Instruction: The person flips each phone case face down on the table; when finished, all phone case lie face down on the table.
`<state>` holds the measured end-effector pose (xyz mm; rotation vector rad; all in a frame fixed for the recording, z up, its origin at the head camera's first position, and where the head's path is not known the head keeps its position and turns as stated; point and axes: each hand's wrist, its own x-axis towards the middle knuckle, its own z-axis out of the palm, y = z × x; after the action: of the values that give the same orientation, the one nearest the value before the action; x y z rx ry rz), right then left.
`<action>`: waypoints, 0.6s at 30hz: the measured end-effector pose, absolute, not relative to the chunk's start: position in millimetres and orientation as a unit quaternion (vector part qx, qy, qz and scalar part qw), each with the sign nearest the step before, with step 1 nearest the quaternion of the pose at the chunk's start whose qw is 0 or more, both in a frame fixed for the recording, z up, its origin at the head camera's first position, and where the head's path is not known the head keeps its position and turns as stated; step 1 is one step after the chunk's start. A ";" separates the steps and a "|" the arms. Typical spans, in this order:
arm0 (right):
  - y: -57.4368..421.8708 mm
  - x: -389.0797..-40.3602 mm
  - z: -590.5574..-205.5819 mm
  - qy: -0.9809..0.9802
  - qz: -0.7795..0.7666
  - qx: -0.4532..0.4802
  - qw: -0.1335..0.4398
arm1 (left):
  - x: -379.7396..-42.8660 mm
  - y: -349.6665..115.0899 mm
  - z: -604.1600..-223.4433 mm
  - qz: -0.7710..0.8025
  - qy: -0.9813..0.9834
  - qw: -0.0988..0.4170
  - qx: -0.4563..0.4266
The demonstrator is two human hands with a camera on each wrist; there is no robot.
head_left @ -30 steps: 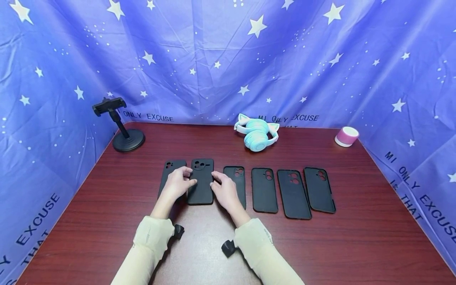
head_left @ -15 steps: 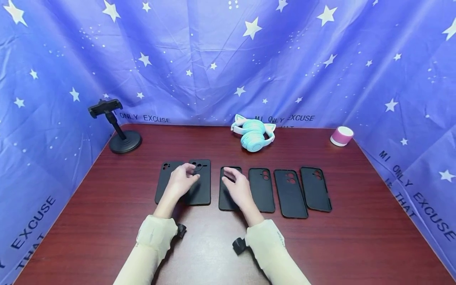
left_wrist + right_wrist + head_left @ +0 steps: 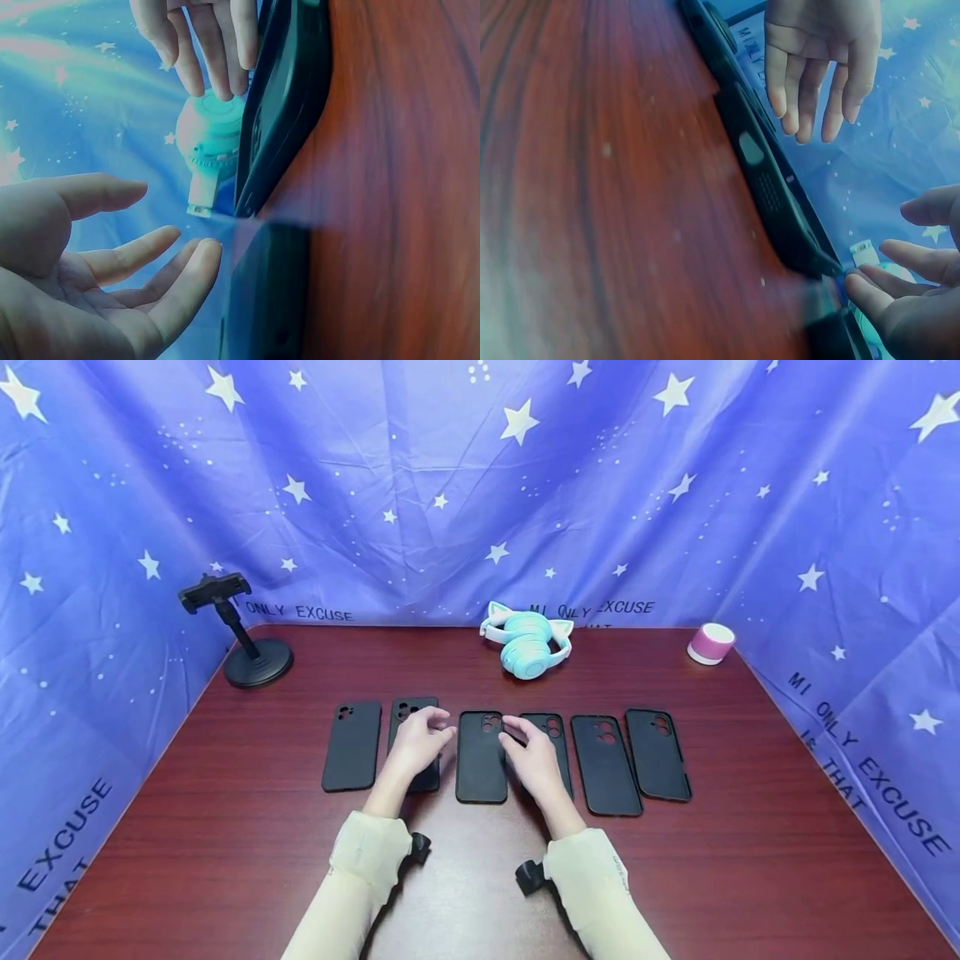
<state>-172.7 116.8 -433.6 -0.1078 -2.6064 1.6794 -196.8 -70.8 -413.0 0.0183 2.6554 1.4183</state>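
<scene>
Several black phone cases lie in a row on the table. My left hand (image 3: 420, 745) is over the second phone case (image 3: 426, 779) from the left, thumb and fingers apart and holding nothing. My right hand (image 3: 536, 760) hovers at the right edge of the third phone case (image 3: 482, 764), covering part of the fourth phone case (image 3: 553, 735). That third case lies inner side up between both hands, its camera cutout at the top. In the left wrist view, the left hand (image 3: 112, 277) has loosely bent fingers. The right wrist view shows the right hand (image 3: 919, 281) likewise relaxed.
At the left end lies another phone case (image 3: 351, 747); two more phone cases, one (image 3: 606, 768) slightly overlapping its neighbour (image 3: 660, 756), lie at the right. Behind stand a black phone stand (image 3: 257, 662), cat-ear headphones (image 3: 527, 643) and a pink-and-white cylinder (image 3: 711, 644). A starry curtain (image 3: 405, 468) surrounds the table.
Both hands have moved right, from either side of the second case to either side of the third. The leftmost case is now uncovered. The view has shifted slightly.
</scene>
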 end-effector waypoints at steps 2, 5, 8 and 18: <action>119.5 -173.0 -434.9 -0.840 0.541 -0.041 0.013 | -196.5 -66.8 -415.1 0.478 0.876 0.067 0.003; 121.8 -173.4 -437.0 -0.843 0.536 -0.044 0.008 | -196.1 -62.6 -419.0 0.480 0.875 0.068 0.004; 122.1 -173.3 -437.9 -0.847 0.530 -0.040 0.005 | -195.7 -59.9 -422.5 0.474 0.878 0.069 0.007; 117.2 -171.3 -436.6 -0.863 0.505 -0.026 -0.007 | -194.2 -55.1 -425.7 0.488 0.868 0.096 0.001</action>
<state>-171.3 117.2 -436.6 -0.0822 -2.7226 1.5922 -194.2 -55.1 -425.7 0.0044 2.5710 1.4461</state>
